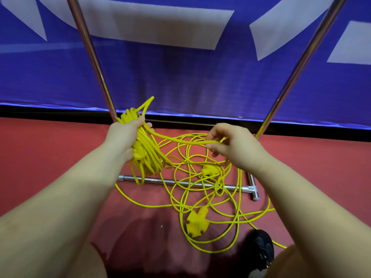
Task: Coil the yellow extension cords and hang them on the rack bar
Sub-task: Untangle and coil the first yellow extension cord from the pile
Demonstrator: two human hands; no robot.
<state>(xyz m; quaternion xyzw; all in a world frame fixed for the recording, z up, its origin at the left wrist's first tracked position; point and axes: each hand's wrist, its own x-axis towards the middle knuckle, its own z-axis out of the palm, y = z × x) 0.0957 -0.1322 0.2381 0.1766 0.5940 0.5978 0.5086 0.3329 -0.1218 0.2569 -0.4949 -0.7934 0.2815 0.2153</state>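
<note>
Yellow loops of cord form a coil [145,155] clenched in the left hand [125,135], which holds it up in front of the rack's left post [94,63]. From that coil one strand [180,141] runs rightward, nearly level, to the right hand [234,146], whose fingertips pinch it. Right of the coil and lower, the loose tangle [210,189] lies on the red floor [40,149] across the rack's base bar [180,182]. Judging by this, the next loop travels leftward to the coil.

Bare forearms, no sleeves; black shoe [263,247] on one foot.
</note>
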